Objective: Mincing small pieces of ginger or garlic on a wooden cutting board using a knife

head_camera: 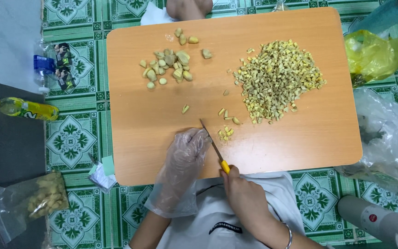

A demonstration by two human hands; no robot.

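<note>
We see a loose clear plastic glove covering our left hand, lower centre. Our right hand is bare, with a thin silver bangle at the wrist. A white shirt lies between.

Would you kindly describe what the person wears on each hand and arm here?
The left hand wears a loose, clear disposable plastic glove, crinkled and reaching past the wrist. The right hand is bare, with a thin silver bangle at the wrist. No sleeves cover either forearm.

Home floor food prep spot
Low wooden counter on green patterned floor mat; drink bottles, plastic bags, chopped yellow pieces, so a domestic, informal kitchen setup.
</note>
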